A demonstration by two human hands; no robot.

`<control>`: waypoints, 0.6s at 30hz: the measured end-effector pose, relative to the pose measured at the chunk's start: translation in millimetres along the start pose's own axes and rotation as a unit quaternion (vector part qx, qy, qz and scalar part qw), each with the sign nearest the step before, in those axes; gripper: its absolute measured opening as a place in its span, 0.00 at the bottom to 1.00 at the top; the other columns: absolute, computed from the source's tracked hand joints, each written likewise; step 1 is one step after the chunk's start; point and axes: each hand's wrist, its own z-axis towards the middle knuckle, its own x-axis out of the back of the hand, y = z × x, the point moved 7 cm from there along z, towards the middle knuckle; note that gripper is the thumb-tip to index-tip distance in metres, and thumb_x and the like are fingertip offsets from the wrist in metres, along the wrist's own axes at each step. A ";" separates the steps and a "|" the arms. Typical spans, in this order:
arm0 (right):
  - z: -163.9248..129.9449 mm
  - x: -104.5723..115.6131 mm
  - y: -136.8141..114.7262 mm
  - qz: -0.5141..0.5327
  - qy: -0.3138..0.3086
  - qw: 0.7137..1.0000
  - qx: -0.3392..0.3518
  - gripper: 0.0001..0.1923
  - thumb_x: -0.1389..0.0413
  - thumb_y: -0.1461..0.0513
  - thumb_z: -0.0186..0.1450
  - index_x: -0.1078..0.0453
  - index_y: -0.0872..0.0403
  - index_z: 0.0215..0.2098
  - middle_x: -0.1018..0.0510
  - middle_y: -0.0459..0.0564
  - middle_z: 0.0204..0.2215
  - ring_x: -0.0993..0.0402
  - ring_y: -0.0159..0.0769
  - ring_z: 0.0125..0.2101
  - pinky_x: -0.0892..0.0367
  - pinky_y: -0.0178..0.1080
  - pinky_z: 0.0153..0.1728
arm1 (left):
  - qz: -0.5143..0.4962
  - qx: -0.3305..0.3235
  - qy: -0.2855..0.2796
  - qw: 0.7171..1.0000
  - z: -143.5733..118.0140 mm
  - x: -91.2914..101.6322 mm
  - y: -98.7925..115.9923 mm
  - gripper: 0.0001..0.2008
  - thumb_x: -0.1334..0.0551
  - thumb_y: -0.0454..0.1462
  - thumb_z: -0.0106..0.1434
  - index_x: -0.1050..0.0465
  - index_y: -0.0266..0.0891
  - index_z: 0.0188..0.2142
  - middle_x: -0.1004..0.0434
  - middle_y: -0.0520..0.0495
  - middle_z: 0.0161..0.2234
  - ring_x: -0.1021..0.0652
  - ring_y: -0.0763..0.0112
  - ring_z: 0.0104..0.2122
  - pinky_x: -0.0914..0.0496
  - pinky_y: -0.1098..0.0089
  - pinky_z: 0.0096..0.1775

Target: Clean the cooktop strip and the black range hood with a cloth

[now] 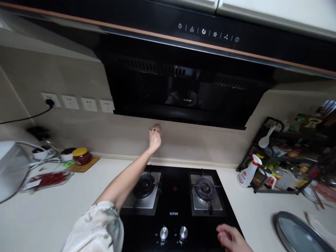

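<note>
My left hand [155, 139] is stretched forward to the wall behind the stove. Its fingers are closed round a beige cloth [156, 127], pressed to the wall just below the lower edge of the range hood [178, 117]. Under my left arm lies the black gas stove [174, 201] with two burners and two silver knobs. Over the stove's front right part hovers my right hand [229, 238], fingers loosely curled in, with nothing visible in them. A white spray bottle [249, 171] stands on the counter to the right of the stove.
A black rack [275, 190] of bottles and jars stands at right, with a round grey-rimmed pan or lid [296, 227] before it. To the left are a yellow-lidded jar [82, 155], a bag of dried red food [49, 179] and wall sockets [70, 102].
</note>
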 end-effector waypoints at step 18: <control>44.2 -76.0 -276.6 -0.042 0.066 0.911 0.404 0.33 0.42 0.57 0.64 0.37 0.53 0.67 0.34 0.61 0.64 0.36 0.47 0.66 0.40 0.50 0.69 | -0.462 0.176 -0.345 0.798 -228.1 -91.7 103.8 0.32 0.23 0.55 0.55 0.20 0.34 0.49 0.18 0.36 0.49 0.20 0.52 0.52 0.28 0.60 0.57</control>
